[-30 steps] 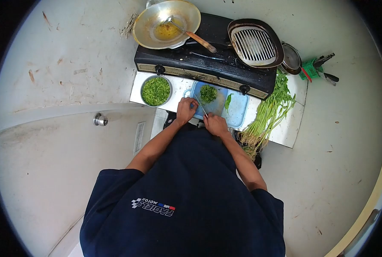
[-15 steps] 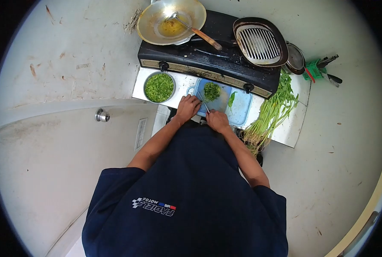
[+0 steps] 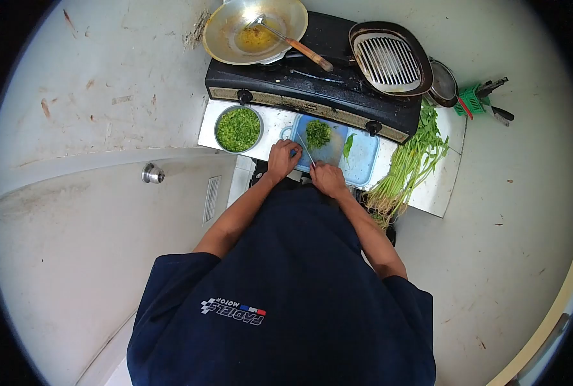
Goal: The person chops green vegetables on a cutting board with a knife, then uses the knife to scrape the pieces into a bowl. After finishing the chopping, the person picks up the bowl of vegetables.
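My right hand (image 3: 328, 179) is closed on the handle of a knife (image 3: 306, 149), whose blade points up and left over a blue cutting board (image 3: 328, 154). At the board's left edge rests my left hand (image 3: 284, 158), its fingers curled near the blade; what they hold, if anything, is too small to make out. A pile of chopped greens (image 3: 318, 134) lies on the board, and a loose green leaf (image 3: 348, 147) is to its right. Left of the board stands a round bowl of chopped greens (image 3: 238, 129).
Behind the board is a black stove (image 3: 312, 83) with a wok (image 3: 235, 38), a wooden-handled ladle (image 3: 309, 54) and a grill pan (image 3: 389, 61). Long-stemmed greens (image 3: 407, 168) lie at the right. Beyond are a small pan (image 3: 442, 83) and a green basket (image 3: 472, 100) holding utensils.
My left hand has shifted slightly left and its fingers look more curled. The whole view has moved a little; my right hand still holds the knife.
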Available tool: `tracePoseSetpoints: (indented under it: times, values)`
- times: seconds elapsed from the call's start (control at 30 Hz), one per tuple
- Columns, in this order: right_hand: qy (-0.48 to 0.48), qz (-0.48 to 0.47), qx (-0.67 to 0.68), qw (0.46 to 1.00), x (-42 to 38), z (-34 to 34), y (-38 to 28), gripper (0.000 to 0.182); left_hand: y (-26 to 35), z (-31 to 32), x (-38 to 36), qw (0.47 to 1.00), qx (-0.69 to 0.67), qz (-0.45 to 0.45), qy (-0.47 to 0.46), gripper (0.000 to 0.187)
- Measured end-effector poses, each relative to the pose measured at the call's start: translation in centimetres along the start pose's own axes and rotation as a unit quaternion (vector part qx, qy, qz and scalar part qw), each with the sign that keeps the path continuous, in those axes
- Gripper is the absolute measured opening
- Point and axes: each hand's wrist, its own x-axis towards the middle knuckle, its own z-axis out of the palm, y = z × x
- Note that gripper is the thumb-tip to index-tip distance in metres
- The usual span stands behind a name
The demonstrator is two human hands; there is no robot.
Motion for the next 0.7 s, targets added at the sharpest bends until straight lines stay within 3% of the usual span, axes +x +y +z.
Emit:
tracePoseSetpoints:
  times: [0.3, 0.4, 0.7]
  values:
    - [-0.001, -0.023, 0.014, 1.0, 1.1, 1.2, -0.2, 0.039, -0.3, 0.3, -0.1, 0.999, 0.014, 0.027, 0.016, 0.011]
    - [-0.045, -0.018, 0.002, 0.999, 1.7, 0.1, -0.9, 0.037, -0.1, 0.1, -0.4, 0.999, 0.011, 0.032, 0.011, 0.01]
    - [-0.05, 0.028, 0.008, 0.998, 0.7, 0.1, -0.3, 0.039, 0.2, -0.5, -0.3, 0.997, 0.045, 0.068, -0.002, 0.009]
